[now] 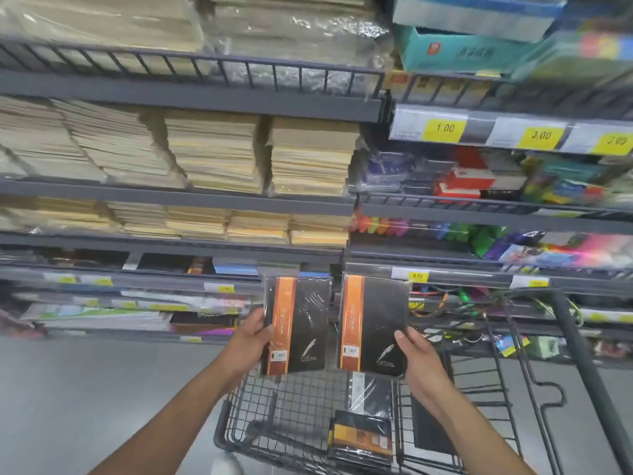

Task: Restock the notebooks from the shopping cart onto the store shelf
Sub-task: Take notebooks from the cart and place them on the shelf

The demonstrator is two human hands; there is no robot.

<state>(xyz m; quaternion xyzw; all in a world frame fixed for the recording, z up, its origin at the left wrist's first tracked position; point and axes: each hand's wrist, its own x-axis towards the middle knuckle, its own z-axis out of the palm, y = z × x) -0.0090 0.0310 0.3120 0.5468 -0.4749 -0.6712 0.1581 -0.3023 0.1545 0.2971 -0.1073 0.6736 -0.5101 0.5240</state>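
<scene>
My left hand [251, 341] grips a black notebook with an orange band [301, 323] by its left edge, upright, wrapped in clear film. My right hand [416, 354] grips a second, matching notebook [380, 323] by its lower right edge. Both are held side by side above the wire shopping cart [291, 406], in front of the shelves. In the cart lie more wrapped black notebooks [363, 437], one with an orange label. The lower shelf [154, 272] behind holds dark notebooks and coloured books.
Grey metal shelving [191, 97] fills the view, with stacks of tan exercise books [215, 152] on the upper levels. To the right are stationery items and yellow price tags [445, 129]. The cart's frame [575, 337] rises at the right. Grey floor lies at lower left.
</scene>
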